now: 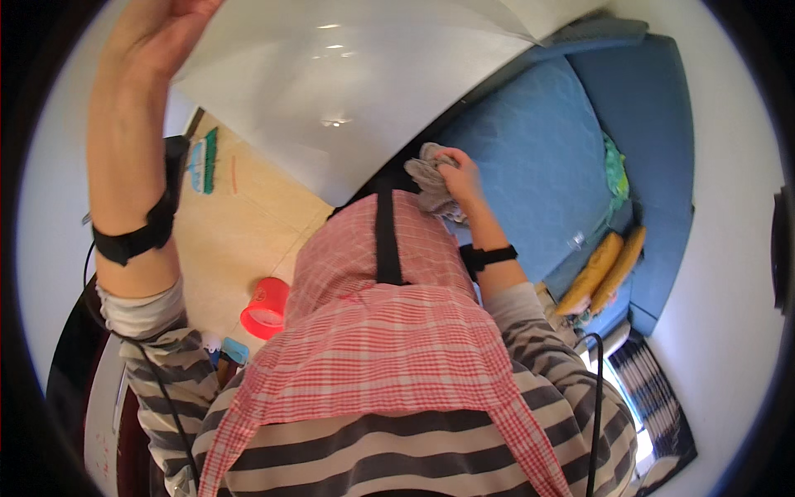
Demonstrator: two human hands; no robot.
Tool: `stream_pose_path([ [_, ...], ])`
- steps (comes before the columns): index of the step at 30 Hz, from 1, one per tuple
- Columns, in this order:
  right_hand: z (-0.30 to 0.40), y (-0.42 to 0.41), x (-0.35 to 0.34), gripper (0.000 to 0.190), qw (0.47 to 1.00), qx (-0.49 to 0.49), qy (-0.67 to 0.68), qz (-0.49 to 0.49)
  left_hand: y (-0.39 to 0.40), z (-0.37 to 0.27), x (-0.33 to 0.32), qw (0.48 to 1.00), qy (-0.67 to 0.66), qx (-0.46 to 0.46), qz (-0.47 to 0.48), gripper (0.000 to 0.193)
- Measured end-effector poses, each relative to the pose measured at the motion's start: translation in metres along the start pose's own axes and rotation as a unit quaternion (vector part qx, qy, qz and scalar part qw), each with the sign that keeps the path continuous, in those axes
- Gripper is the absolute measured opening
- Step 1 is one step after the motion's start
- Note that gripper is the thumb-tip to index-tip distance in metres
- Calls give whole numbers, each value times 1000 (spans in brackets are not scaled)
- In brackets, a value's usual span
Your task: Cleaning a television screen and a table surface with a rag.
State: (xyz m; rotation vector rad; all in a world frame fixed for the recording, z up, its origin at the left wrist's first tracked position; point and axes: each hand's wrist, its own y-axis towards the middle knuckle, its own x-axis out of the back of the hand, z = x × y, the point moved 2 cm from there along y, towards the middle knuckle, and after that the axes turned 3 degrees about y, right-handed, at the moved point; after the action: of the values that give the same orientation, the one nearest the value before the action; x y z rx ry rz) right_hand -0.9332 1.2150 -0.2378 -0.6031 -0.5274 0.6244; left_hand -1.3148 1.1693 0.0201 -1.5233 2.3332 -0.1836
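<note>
My right hand point(461, 175) grips a bunched grey cloth point(425, 171) in front of my waist. The cloth hangs in folds between the corner of a glossy white sheet-like surface point(348, 93) and a blue-covered seat or mattress point(522, 161). My left arm reaches up past the left side of the white surface. At the top edge of the picture, my left hand point(180, 31) is cut off, so its fingers and anything in them are hidden. A red-and-white checked apron point(385, 348) covers my front.
On the tiled floor point(248, 223) stand a red bucket point(266, 307) and a green-and-light-blue brush head point(204, 161). To the right, a blue backrest point(646, 161) borders the seat, with a green plastic bag point(616, 171) and two yellow-brown long objects point(602, 273) on it.
</note>
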Motion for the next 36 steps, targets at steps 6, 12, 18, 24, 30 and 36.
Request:
stream_pose_path([
  [6,-1,3,-2,26,999,-15,36,5,1,2,6,998,-11,58,3,26],
  [12,6,1,-4,28,998,-38,55,21,-7,1,5,997,18,62,-36,25],
  [18,6,-4,-12,28,998,-30,51,2,4,20,85,971,-117,162,135,23],
  [24,0,-2,-7,29,999,-24,48,8,-45,34,89,978,-86,191,20,18],
  [30,2,0,-8,29,1000,-4,23,14,-87,76,106,967,-98,233,-13,37],
  [36,13,1,-6,29,998,-27,7,52,-109,98,108,969,-67,236,-33,65],
])
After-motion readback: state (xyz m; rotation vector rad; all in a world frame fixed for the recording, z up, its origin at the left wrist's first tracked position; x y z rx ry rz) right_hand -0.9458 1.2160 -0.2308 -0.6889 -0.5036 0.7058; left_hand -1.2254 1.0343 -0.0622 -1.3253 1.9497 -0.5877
